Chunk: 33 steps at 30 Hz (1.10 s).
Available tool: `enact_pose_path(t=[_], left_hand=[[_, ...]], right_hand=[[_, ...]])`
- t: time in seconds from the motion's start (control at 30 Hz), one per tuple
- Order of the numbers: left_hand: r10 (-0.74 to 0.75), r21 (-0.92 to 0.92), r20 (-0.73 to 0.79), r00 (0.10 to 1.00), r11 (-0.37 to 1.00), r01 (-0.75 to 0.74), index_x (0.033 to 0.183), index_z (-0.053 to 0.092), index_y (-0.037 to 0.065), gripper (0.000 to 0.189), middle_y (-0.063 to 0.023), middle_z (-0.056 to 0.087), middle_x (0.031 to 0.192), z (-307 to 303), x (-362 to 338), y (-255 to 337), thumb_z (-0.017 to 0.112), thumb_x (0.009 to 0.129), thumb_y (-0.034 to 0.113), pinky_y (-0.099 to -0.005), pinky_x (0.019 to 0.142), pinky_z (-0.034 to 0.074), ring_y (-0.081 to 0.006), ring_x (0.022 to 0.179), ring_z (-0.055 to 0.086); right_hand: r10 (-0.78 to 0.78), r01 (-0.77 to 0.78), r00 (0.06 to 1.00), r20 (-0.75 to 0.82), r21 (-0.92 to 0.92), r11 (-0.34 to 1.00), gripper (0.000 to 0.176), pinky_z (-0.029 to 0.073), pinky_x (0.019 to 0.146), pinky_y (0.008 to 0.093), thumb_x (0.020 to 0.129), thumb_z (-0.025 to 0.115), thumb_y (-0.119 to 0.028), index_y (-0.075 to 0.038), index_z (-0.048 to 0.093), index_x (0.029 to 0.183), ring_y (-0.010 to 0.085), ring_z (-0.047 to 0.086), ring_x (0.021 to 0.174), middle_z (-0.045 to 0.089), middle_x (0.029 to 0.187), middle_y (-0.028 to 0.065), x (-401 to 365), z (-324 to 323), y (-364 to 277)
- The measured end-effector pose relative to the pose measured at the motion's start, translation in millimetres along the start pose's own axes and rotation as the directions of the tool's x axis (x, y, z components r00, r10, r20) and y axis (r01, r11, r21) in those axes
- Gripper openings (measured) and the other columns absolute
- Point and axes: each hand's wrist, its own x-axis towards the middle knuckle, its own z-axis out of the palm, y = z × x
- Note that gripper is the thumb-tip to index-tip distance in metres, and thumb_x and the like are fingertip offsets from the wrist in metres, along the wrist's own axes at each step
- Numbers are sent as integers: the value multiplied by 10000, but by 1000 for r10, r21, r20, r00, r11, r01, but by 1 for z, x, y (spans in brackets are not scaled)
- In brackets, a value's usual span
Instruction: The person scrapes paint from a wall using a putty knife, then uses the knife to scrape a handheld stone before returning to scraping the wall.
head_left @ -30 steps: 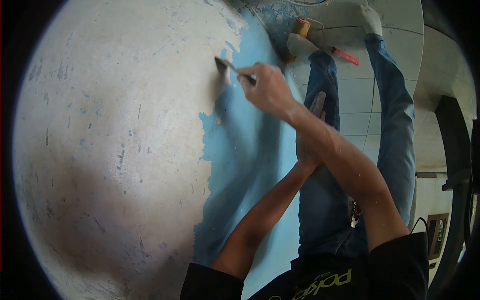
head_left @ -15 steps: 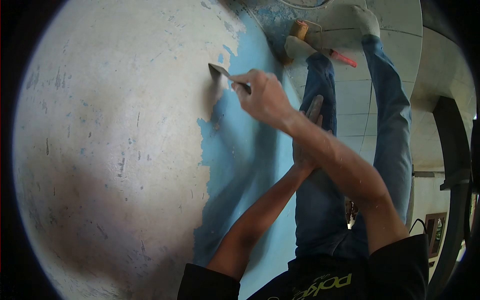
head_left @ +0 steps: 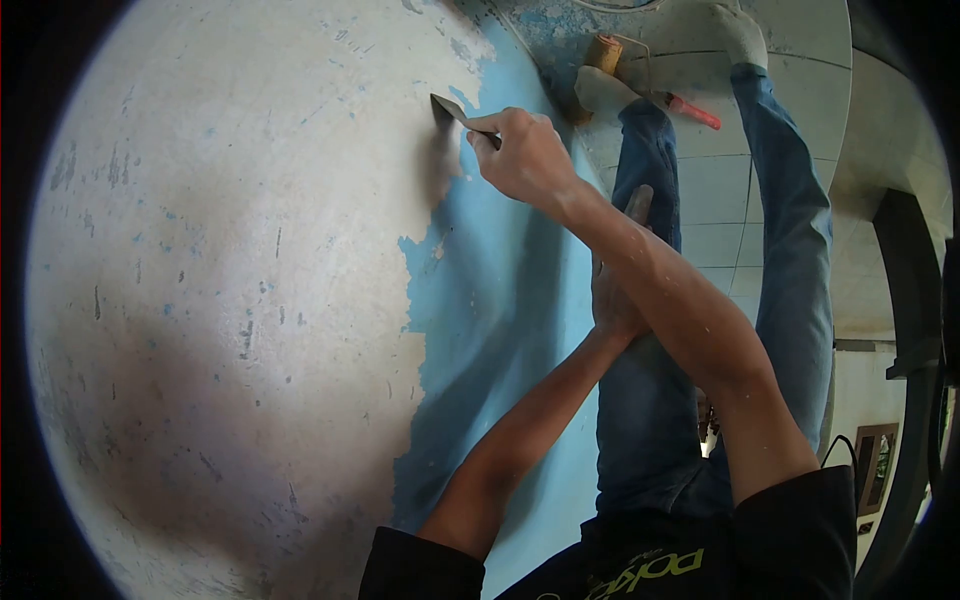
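Observation:
My right hand (head_left: 525, 152) is wrapped round the handle of a metal scraper (head_left: 453, 112). The scraper's blade meets the wall where bare whitish surface (head_left: 250, 250) borders blue paint (head_left: 480, 270). Below it, my left hand (head_left: 618, 290) lies on my jeans (head_left: 650, 420) at the leg, partly hidden behind my right forearm; its visible fingers are stretched out and hold nothing.
A paint roller (head_left: 603, 54) with a red handle (head_left: 692, 111) lies on the tiled floor (head_left: 712, 190) by my foot (head_left: 600, 92). Blue flakes (head_left: 535, 20) are scattered near the wall's base. A dark curved post (head_left: 908, 280) stands at the right.
My right hand and the scraper have moved slightly up along the paint edge. My left hand stays on my leg, and the view has shifted a little.

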Motion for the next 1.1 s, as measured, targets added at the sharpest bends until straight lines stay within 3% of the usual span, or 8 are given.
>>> enact_pose_path(t=[0.47, 0.53, 0.6, 0.63, 0.7, 0.77, 0.9, 1.1], left_hand=[[166, 40, -222, 961, 986, -162, 1472, 393, 16, 628, -150, 357, 1572, 6, 14, -8, 627, 952, 279, -492, 1190, 235, -345, 1450, 320], [176, 30, -235, 956, 984, -174, 1477, 395, 20, 642, -150, 363, 1568, 0, 8, 1, 630, 951, 303, -496, 1186, 239, -352, 1447, 324], [-114, 57, 160, 980, 993, 106, 1458, 413, -21, 781, -164, 359, 1569, -10, 7, 8, 614, 885, 471, -486, 1169, 240, -347, 1421, 346], [-108, 57, 157, 982, 993, 101, 1458, 413, -21, 781, -164, 359, 1569, -5, 9, 4, 614, 885, 471, -486, 1169, 240, -347, 1421, 346], [110, 130, -163, 980, 988, -90, 1437, 458, 10, 754, -156, 384, 1556, 5, 8, -4, 611, 876, 491, -505, 1179, 204, -335, 1427, 341], [126, 132, -166, 978, 986, -105, 1456, 440, 14, 726, -153, 391, 1551, 9, 7, -7, 622, 903, 449, -500, 1174, 232, -367, 1432, 330], [-89, -13, 70, 994, 996, 90, 1439, 476, 55, 738, -158, 468, 1495, -14, 8, 8, 589, 883, 529, -531, 1179, 191, -340, 1424, 349], [8, 50, -119, 993, 999, -2, 1428, 487, 52, 714, -153, 466, 1498, 1, 10, -1, 580, 897, 520, -536, 1190, 163, -350, 1423, 355]], right_hand=[[-69, 69, 998, -14, 20, 997, 232, 555, 765, 444, 874, 603, -114, -22, 757, 1021, 393, 692, 821, 707, 850, 218, -21, 6, -4], [-27, 28, 999, -33, 17, 999, 226, 518, 615, 402, 898, 646, -116, -30, 748, 1081, 349, 673, 614, 700, 789, 231, -5, 4, 3], [60, -60, 998, 8, 64, 996, 228, 522, 620, 393, 904, 640, -114, -29, 743, 1089, 327, 676, 614, 687, 755, 239, 2, -3, 0], [60, -64, 997, 44, 81, 995, 232, 522, 616, 387, 909, 635, -120, -27, 741, 1093, 318, 673, 605, 687, 761, 240, -1, -8, -3], [67, -75, 994, 81, 97, 992, 236, 523, 612, 381, 914, 631, -127, -25, 739, 1096, 308, 671, 597, 688, 767, 240, -10, -7, -2], [-112, 113, 993, -32, 51, 992, 248, 521, 598, 372, 919, 628, -147, -30, 737, 1109, 283, 672, 581, 694, 768, 235, -18, 0, 4], [102, -103, 993, 53, 15, 995, 250, 524, 594, 368, 925, 621, -139, -39, 740, 1121, 281, 677, 598, 724, 843, 225, 12, -2, 1], [-7, 3, 998, 62, 58, 998, 236, 537, 652, 380, 918, 630, -118, -39, 747, 1107, 313, 697, 693, 726, 911, 211, -10, -8, -3]])
